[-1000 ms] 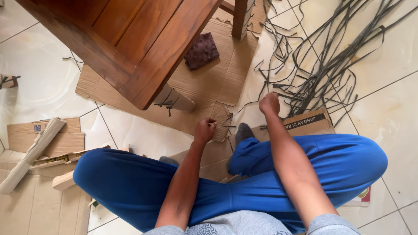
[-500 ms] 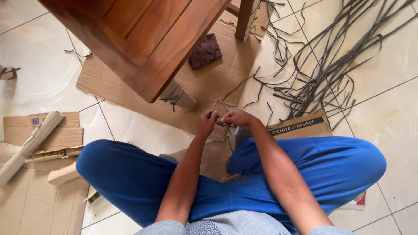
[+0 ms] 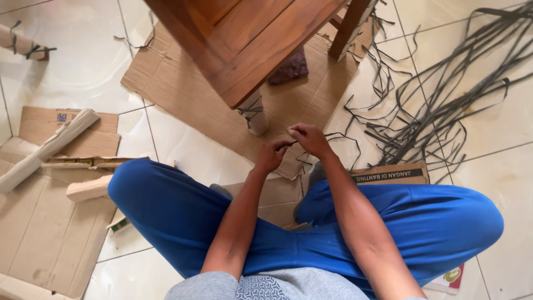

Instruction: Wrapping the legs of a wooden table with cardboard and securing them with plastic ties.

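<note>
- Left hand [image 3: 271, 156], centre of frame: fingers curled shut, pinching the near end of a thin dark strip [image 3: 291, 144] at the fingertips.
- Right hand [image 3: 308, 139], just above and right of the left hand: fingers bent closed, thumb and forefinger nipped on the same strip. The two hands nearly touch at the fingertips.
- Only a short bit of the strip shows, running between the two pinches; whether it trails on past the right hand cannot be told.
- Both hands hover over the torn lower edge of a flat cardboard sheet [image 3: 183, 105] on the tiled floor [image 3: 78, 72].
- Wooden table [image 3: 250, 39] at top centre; its near leg [image 3: 254, 113], wrapped in pale card and tied with dark strip, stands on the cardboard just up-left of the hands.
- Loose pile of dark strips [image 3: 438, 105] sprawled across the upper right, near the right hand but apart from it.
- Dark maroon pad [image 3: 288, 68] under the table.
- Cardboard box [image 3: 391, 174] right of centre, against the blue trousers [image 3: 166, 205] of the crossed legs.
- Wrapped pale bundle [image 3: 47, 149] on cardboard scraps at left edge.
</note>
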